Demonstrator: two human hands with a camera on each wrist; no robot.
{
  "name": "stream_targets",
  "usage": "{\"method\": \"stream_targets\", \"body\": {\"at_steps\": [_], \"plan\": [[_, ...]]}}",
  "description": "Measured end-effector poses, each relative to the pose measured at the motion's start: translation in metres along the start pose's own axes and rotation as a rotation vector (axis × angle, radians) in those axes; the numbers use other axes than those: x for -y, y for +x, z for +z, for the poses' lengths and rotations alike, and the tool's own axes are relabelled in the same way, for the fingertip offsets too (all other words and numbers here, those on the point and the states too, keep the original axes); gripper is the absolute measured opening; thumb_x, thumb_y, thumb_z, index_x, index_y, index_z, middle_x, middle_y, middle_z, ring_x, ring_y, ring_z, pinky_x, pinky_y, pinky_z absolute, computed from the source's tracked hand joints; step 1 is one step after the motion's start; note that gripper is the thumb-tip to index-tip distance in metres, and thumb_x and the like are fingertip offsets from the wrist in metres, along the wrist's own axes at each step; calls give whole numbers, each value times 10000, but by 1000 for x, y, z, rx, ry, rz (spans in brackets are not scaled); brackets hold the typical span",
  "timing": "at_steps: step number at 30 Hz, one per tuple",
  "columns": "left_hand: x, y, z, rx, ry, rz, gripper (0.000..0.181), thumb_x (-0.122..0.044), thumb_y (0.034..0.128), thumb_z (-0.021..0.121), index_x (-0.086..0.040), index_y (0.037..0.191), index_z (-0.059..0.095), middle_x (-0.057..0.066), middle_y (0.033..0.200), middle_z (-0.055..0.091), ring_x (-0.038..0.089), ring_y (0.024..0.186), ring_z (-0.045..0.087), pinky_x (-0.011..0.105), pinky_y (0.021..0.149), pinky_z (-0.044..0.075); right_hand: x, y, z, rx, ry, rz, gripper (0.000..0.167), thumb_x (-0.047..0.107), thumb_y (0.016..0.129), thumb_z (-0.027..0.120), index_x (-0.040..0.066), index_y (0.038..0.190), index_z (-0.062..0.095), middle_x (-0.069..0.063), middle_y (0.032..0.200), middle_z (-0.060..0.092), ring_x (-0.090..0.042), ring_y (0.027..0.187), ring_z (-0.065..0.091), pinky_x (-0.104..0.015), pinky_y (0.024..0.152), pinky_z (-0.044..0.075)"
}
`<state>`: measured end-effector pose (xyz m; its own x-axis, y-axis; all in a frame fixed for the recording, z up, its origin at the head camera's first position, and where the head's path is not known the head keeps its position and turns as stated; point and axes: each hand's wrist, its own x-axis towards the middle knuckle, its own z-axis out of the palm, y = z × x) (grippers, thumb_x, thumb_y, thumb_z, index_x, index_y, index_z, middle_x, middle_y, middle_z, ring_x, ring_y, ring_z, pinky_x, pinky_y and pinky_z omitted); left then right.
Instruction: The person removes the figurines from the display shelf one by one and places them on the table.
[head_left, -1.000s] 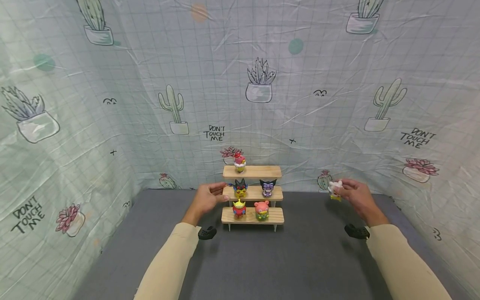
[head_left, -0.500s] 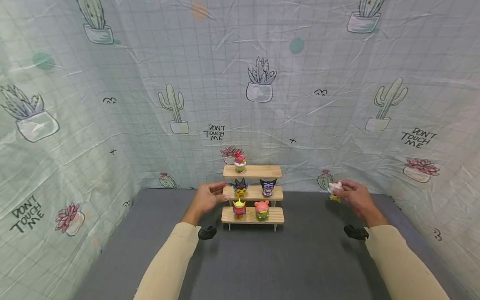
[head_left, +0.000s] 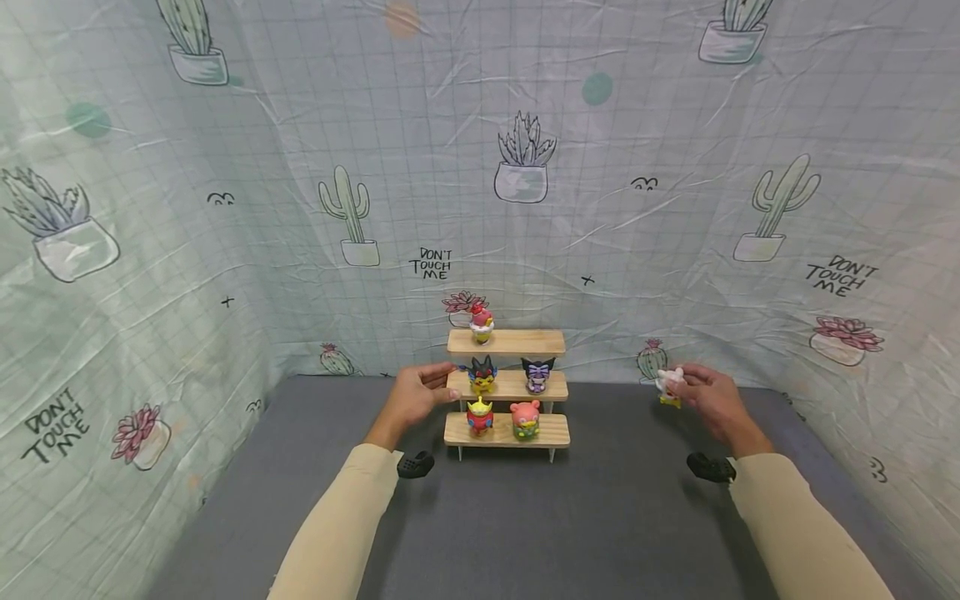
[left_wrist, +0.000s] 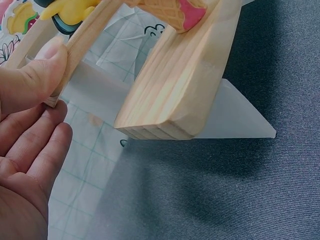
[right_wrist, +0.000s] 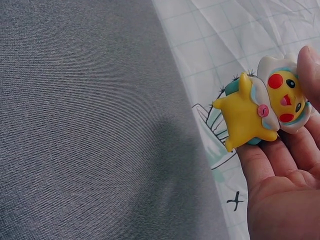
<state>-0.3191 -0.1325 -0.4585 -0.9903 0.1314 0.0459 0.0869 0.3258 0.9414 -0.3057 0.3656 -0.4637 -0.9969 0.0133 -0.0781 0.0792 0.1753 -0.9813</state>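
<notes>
In the right wrist view, my right hand (right_wrist: 295, 175) holds a yellow Pikachu figurine (right_wrist: 245, 115) in a white hood, thumb on the hood and fingers behind. The head view has this hand (head_left: 716, 404) to the right of the three-tier wooden display shelf (head_left: 551, 429), with the figurine held up near the back cloth. My left hand (head_left: 416, 396) pinches the left end of the middle tier. Its thumb (left_wrist: 47, 65) lies on top of the board and its fingers curl beneath, in the left wrist view.
A pink-topped figurine (head_left: 482, 323) stands on the top tier. On the middle tier are a black-eared yellow figurine (head_left: 482, 377) and a purple-and-black figurine (head_left: 537, 375). Below stand a red-and-yellow figurine (head_left: 480, 417) and a pink figurine (head_left: 526, 421). Patterned cloth (head_left: 525, 242) encloses the grey tabletop (head_left: 480, 533).
My right hand has sunk very slightly with the Pikachu figurine. The left hand keeps its grip on the shelf, and the figurines on the tiers have not moved.
</notes>
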Motion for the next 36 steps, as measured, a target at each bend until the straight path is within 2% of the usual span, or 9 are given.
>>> {"method": "stream_targets", "body": {"at_steps": [10,14,16,18,23,29,36], "plan": [[2,1,0,3,-2,-4,559,-56,916,790,-35,1447,617,155,1506,603,349,1411,575,438,1118,560,-5,0,0,-12,-8,36,718,146,1042,646,-153,1573,267,220,1051,613,149,916,598,-94,820,584],[2,1,0,3,-6,-4,555,-52,915,790,-34,1443,620,156,1505,603,349,1410,575,435,1116,562,-7,-1,1,-10,-26,51,730,162,1050,633,-138,1590,246,72,1229,625,162,917,585,-95,831,577],[2,1,0,4,-8,0,554,-46,915,788,-26,1442,619,162,1503,603,351,1409,575,433,1116,562,-8,-1,1,-11,-20,56,741,162,1047,638,-134,1595,237,37,1282,611,153,924,592,-97,835,577],[2,1,1,4,-15,2,552,-37,912,788,-19,1438,620,166,1499,605,352,1408,576,433,1116,561,-9,0,1,-11,-4,57,753,160,1040,653,-135,1594,237,76,1229,629,142,932,601,-99,837,579],[1,0,1,5,-20,4,555,-29,910,787,-6,1438,616,172,1497,606,360,1411,571,436,1118,559,-12,0,1,-13,44,50,767,170,1007,712,-147,1566,292,284,978,623,104,954,626,-112,828,589],[0,0,1,2,-17,-6,560,-25,912,784,-3,1444,609,174,1497,605,362,1415,566,438,1119,558,-15,0,2,-7,79,41,715,113,1013,689,-171,1541,299,289,949,628,105,938,626,-113,815,593],[0,1,1,2,-15,-2,559,-23,913,783,5,1443,607,180,1498,602,378,1422,554,445,1118,555,-20,0,1,2,34,30,678,119,1041,641,-181,1538,289,300,966,592,120,954,616,-98,812,582]]}}
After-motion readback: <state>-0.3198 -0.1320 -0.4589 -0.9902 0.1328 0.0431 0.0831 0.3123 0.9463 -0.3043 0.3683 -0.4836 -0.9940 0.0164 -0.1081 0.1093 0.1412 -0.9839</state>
